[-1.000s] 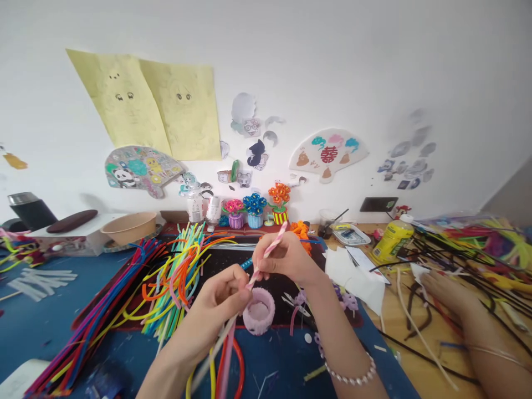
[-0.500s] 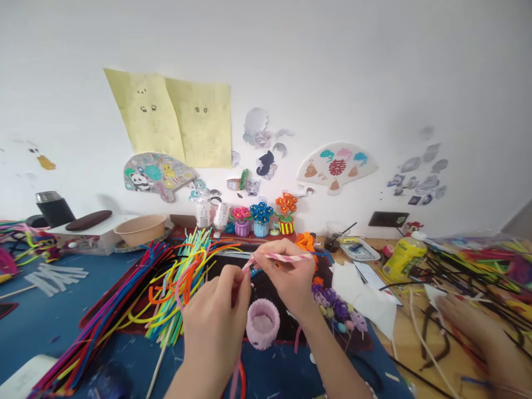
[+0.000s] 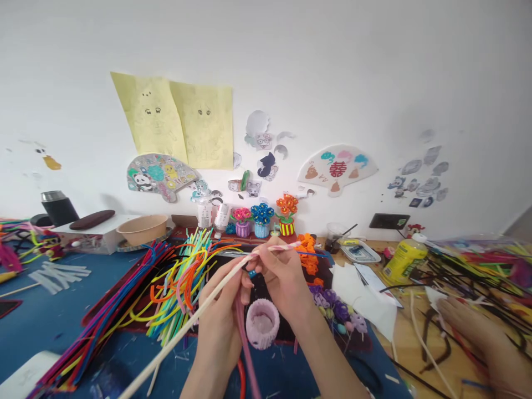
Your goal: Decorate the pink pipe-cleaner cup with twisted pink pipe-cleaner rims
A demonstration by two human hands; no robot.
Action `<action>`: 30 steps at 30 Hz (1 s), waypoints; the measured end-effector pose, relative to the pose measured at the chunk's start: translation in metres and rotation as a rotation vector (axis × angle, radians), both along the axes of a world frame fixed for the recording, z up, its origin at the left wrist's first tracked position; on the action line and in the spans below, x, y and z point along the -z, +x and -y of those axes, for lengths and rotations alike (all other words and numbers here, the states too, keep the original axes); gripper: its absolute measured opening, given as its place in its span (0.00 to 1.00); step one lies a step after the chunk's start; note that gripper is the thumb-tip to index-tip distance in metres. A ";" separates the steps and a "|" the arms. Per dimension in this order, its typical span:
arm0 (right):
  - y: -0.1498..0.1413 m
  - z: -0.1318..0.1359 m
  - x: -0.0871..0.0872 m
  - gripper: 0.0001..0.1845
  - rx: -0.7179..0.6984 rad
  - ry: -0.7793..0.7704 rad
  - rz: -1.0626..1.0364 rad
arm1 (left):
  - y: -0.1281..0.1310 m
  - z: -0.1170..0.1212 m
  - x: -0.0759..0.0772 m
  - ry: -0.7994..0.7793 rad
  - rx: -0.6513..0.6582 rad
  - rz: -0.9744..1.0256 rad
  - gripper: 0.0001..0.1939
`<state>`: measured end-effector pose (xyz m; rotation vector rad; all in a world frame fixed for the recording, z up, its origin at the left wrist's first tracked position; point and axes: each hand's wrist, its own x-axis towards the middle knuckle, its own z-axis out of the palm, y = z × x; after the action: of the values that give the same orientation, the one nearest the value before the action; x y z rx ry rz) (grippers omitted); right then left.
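Between the fingertips of my right hand (image 3: 286, 280) is a twisted pink-and-white length of pipe cleaner (image 3: 290, 246), its end pointing right. My left hand (image 3: 222, 316) is closed beside it at the spot where the strands part. From there a long white pipe cleaner (image 3: 178, 333) runs down to the lower left, and a pink pipe cleaner (image 3: 246, 354) hangs toward me. Just below my hands stands a small fuzzy lilac pot (image 3: 262, 326), its opening facing up.
Bundles of coloured pipe cleaners (image 3: 183, 288) lie to the left. Behind my hands stand several small flower pots (image 3: 261, 228). Purple flowers (image 3: 338, 307) and white paper (image 3: 361, 291) are on the right, near a yellow bottle (image 3: 405, 259). Another person's hand (image 3: 465, 321) rests far right.
The twisted end has swung from pointing up to pointing right. My left hand has turned, and the white strand now stretches in full view toward the lower left.
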<state>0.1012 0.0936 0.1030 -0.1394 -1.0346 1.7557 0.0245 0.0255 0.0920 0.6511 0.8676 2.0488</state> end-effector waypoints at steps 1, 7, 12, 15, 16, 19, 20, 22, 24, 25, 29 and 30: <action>0.002 -0.002 0.001 0.13 -0.001 0.047 0.022 | -0.002 0.000 -0.001 -0.006 0.003 0.000 0.14; 0.012 -0.009 -0.001 0.08 0.119 0.282 0.256 | -0.002 0.001 -0.003 -0.080 -0.053 -0.094 0.12; 0.013 -0.010 -0.001 0.06 0.266 0.403 0.312 | 0.001 0.005 -0.001 -0.152 -0.085 -0.236 0.15; 0.013 -0.012 0.002 0.04 0.411 0.519 0.366 | 0.006 0.010 -0.004 -0.214 -0.139 -0.356 0.16; 0.013 -0.013 0.003 0.04 0.449 0.554 0.378 | 0.009 0.011 -0.006 -0.228 -0.168 -0.393 0.17; 0.013 -0.014 0.005 0.07 0.469 0.581 0.382 | 0.015 0.014 -0.008 -0.220 -0.280 -0.496 0.10; 0.013 -0.014 0.005 0.08 0.472 0.574 0.380 | 0.016 0.015 -0.008 -0.205 -0.330 -0.538 0.09; 0.013 -0.013 0.005 0.08 0.513 0.565 0.377 | 0.017 0.017 -0.007 -0.175 -0.447 -0.662 0.09; 0.014 -0.013 0.005 0.08 0.568 0.584 0.386 | 0.016 0.020 -0.006 -0.174 -0.546 -0.834 0.09; 0.016 -0.013 0.004 0.08 0.589 0.598 0.391 | 0.014 0.022 -0.007 -0.190 -0.583 -0.920 0.09; 0.023 -0.017 0.001 0.09 0.604 0.629 0.395 | 0.001 0.030 -0.012 -0.221 -0.618 -1.169 0.09; 0.025 -0.019 0.000 0.09 0.585 0.627 0.389 | -0.002 0.032 -0.014 -0.199 -0.605 -1.205 0.09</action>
<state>0.1267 0.1125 0.1026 -0.3539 -1.5891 0.8426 0.0221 -0.0065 0.1060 1.7198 2.1098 1.8790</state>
